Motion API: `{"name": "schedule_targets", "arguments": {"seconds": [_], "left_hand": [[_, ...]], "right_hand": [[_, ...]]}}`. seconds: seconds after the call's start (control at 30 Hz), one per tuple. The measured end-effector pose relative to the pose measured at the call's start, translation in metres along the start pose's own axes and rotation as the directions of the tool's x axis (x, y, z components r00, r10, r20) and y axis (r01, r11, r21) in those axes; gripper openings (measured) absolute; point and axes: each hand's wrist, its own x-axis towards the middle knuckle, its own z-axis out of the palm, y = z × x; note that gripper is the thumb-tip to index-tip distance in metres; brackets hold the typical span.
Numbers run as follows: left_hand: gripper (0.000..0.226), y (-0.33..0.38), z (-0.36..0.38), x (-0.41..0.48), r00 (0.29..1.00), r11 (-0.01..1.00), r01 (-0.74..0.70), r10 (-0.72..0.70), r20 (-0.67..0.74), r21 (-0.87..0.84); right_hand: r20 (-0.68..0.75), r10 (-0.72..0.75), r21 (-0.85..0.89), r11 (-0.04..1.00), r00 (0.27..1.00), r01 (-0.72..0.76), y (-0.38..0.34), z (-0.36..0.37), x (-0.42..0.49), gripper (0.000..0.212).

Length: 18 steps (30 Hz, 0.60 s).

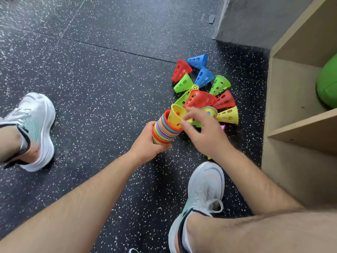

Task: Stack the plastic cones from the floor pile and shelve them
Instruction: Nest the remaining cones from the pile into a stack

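Observation:
My left hand (145,143) grips a stack of nested plastic cones (164,129) with many coloured rims, tilted with its mouth pointing up and right. My right hand (204,130) holds a yellow cone (176,115) by its narrow end, its wide end partly over the top of the stack. Beyond lies the floor pile: loose blue cones (197,61), red cones (180,70), green cones (219,84) and another yellow cone (228,115), all on their sides and touching one another.
A light wooden shelf unit (295,125) stands at the right, with a green object (328,83) in one compartment. My two white shoes (36,128) (204,190) rest on the black speckled rubber floor (102,84). A grey wall base (242,21) runs behind the pile.

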Motion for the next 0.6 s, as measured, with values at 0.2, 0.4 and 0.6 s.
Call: {"name": "schedule_targets", "arguments": {"seconds": [0.2,0.4,0.6], "left_hand": [[0.078,-0.002,0.000,0.001,0.999,0.999,-0.011,0.010,0.033,0.036],[0.075,-0.002,0.002,0.000,0.998,0.994,-0.012,0.006,0.055,0.113],[0.076,-0.003,0.005,0.000,0.996,0.986,-0.030,0.017,0.082,0.166]], "right_hand": [[0.110,0.096,0.022,0.995,0.989,-0.099,0.017,0.004,-0.014,0.028],[-0.070,0.435,-0.307,0.847,0.898,-0.434,0.033,-0.034,-0.001,0.023],[0.021,0.741,-0.677,0.504,0.671,-0.536,0.053,-0.054,-0.007,0.051]]}}
